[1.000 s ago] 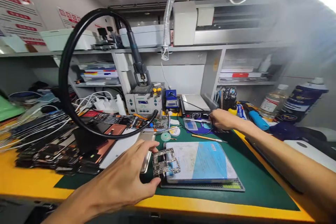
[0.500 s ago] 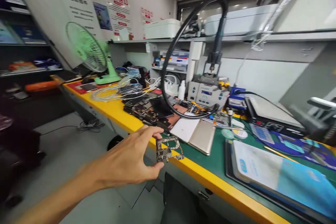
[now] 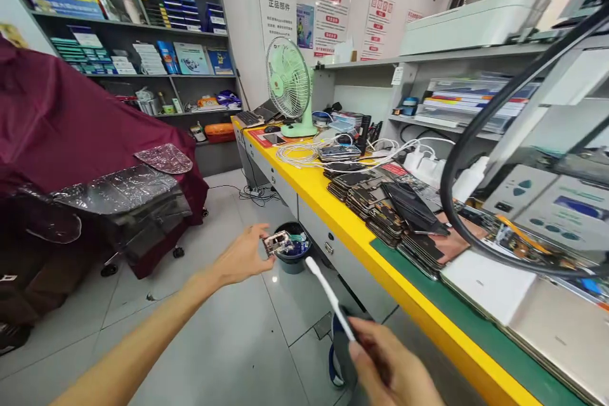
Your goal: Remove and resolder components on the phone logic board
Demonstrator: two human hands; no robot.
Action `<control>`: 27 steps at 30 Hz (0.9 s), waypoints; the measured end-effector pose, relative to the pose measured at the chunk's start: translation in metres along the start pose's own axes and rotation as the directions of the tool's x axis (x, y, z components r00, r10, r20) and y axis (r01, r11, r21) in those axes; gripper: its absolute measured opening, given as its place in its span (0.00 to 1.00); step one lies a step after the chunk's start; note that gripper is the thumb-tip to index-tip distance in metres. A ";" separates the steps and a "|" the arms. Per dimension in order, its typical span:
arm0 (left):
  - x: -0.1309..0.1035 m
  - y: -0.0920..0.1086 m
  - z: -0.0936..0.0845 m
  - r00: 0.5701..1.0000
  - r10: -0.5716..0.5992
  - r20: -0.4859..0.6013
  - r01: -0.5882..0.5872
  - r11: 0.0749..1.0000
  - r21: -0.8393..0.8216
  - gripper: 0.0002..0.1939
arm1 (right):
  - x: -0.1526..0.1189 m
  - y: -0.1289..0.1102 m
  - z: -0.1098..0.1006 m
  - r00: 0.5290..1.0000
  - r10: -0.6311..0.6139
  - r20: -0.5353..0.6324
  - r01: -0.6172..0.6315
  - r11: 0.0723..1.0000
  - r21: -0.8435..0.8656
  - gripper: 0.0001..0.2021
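My left hand (image 3: 243, 257) reaches out over the floor, in front of the yellow-edged bench. Its thumb and fingers pinch a small phone circuit board (image 3: 278, 243) by one edge. At the lower right, my right hand (image 3: 392, 365) grips a slim white toothbrush (image 3: 327, 285) near its lower end. The brush head points up and left, toward the board, with a gap between the two. Below and behind the board stands a dark waste bin (image 3: 291, 262) with bluish litter inside.
The yellow bench edge (image 3: 333, 209) runs along my right. Stacked phone parts (image 3: 380, 203), white cables (image 3: 299, 153), a green fan (image 3: 290, 85) and a looping black hose (image 3: 450, 184) occupy the bench. A maroon-covered object (image 3: 104, 120) stands on wheels at left, before shelves (image 3: 133, 22).
My view has swung left. The board, still in my left hand, is over the bin rather than by the bench edge. My right hand has come into view with the toothbrush.
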State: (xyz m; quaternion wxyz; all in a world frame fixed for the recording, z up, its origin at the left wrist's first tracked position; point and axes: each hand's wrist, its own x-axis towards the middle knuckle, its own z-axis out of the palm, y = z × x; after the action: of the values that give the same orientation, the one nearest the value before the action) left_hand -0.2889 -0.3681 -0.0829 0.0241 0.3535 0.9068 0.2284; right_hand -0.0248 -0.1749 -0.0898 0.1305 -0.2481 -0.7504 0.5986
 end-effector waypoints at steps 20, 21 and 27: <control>0.171 -0.185 0.174 0.972 -0.188 -0.142 0.220 0.939 0.264 0.21 | 0.293 0.122 0.231 0.903 0.387 0.187 -0.406 0.911 0.073 0.16; 0.176 -0.189 0.177 0.975 -0.177 -0.135 0.209 0.938 0.275 0.21 | 0.303 0.127 0.237 0.902 0.389 0.189 -0.408 0.910 0.074 0.16; 0.195 -0.210 0.192 0.983 -0.136 -0.123 0.167 0.941 0.294 0.21 | 0.335 0.149 0.257 0.901 0.370 0.225 -0.389 0.920 0.045 0.15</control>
State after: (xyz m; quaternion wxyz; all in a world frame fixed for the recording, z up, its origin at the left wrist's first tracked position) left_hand -0.5280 -0.3003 -0.3225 -0.0590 0.2702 0.9556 0.1017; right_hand -0.4013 -0.1879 -0.3309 -0.0586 -0.3181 -0.6698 0.6684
